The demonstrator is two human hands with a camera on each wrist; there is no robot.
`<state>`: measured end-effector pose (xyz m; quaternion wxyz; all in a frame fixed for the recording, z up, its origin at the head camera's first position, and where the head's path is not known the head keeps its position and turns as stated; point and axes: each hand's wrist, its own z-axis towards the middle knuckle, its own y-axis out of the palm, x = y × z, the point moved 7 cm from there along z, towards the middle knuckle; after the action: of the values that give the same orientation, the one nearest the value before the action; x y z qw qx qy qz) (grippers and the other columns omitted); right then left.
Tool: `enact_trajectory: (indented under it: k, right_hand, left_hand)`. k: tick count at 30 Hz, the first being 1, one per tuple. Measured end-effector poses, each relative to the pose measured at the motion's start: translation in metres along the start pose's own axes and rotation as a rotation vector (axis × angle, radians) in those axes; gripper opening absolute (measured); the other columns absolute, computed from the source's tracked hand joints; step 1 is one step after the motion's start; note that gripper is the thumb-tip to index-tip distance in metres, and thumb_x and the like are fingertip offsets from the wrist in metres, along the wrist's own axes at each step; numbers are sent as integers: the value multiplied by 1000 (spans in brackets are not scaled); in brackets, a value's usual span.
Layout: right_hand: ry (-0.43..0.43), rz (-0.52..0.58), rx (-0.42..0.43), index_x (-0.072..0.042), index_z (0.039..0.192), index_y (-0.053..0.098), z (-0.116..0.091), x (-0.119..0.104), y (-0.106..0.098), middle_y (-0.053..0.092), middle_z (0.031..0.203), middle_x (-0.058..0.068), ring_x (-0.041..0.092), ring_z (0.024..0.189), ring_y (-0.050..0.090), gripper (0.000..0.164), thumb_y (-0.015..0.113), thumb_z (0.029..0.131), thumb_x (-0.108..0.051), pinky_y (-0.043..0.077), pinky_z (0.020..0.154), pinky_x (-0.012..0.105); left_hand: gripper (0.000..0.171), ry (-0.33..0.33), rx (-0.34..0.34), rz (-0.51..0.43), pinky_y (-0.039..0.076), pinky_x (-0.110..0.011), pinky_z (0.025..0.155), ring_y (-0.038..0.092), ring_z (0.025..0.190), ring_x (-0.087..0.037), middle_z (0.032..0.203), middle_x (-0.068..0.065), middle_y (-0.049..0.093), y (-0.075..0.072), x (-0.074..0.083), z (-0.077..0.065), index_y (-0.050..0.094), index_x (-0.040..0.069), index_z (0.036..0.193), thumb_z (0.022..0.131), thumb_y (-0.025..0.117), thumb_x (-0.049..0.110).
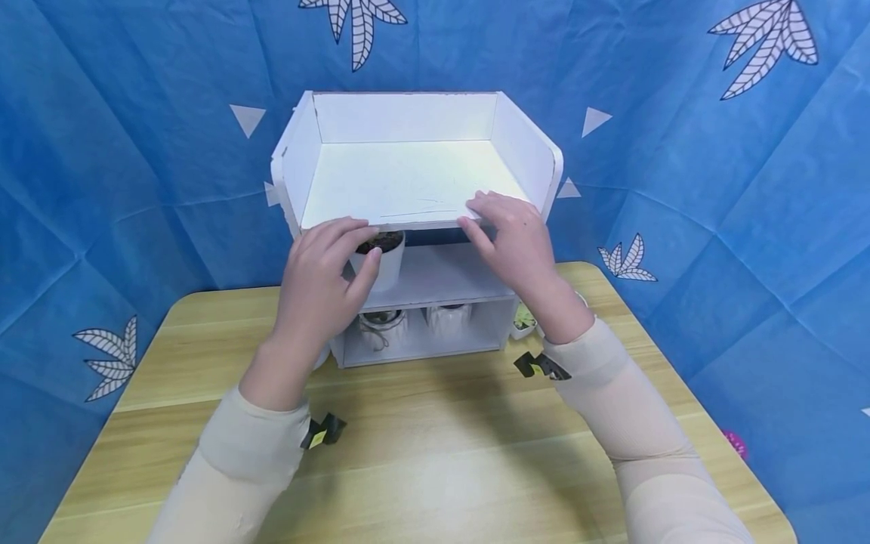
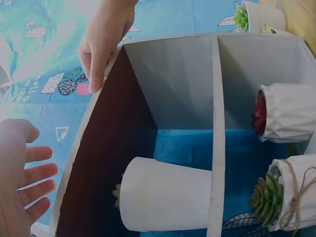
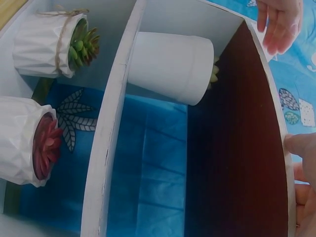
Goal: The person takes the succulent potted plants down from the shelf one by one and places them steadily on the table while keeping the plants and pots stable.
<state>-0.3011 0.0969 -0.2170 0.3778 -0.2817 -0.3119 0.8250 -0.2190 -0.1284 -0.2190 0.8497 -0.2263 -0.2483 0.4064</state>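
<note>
White-painted wooden shelf unit (image 1: 408, 174) on the pale wood-grain table (image 1: 435, 468) — pinched at its top front edge by the right hand (image 1: 513, 238), with loosely extended fingers of the left hand (image 1: 316, 279) near its left corner. Probably stiff, heavyish — best held level by both side panels (image 1: 530, 155).

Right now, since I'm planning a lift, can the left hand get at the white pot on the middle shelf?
Probably yes: the left hand is empty and near, and the white pot stands behind an open front, though the top board roofs it.
</note>
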Motion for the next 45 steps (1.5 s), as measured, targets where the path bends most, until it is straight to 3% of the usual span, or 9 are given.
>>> enact_trajectory:
  k: [13,27,32,45]
  right_hand:
    - [9,-3,-4,-11,127,70,0,1,0,64,134,6,24,131,55,42,63,98,-41,37,112,44]
    - [0,-9,11,-11,126,71,0,2,1,64,134,6,23,130,56,42,62,99,-41,37,112,44]
    - [3,-13,8,-11,126,71,-1,1,0,64,134,6,23,131,55,42,62,99,-42,37,112,44]
    - [0,-14,7,-11,126,70,-1,0,0,64,134,6,24,131,55,42,62,99,-41,37,113,44]
  left_hand:
    - [32,-6,17,-6,42,-53,104,57,123,-29,125,-9,68,5,-1,-10,73,7,116,98,59,30]
    - [30,-20,-16,7,43,-54,101,57,122,-31,124,-9,68,17,-4,-20,73,7,117,97,62,27]
    - [32,-47,-51,29,44,-53,101,58,122,-31,125,-11,68,27,-8,-25,73,8,118,98,60,30]
    - [33,-129,-54,26,41,-54,104,56,121,-36,126,-15,67,36,-21,-32,72,5,119,98,60,28]
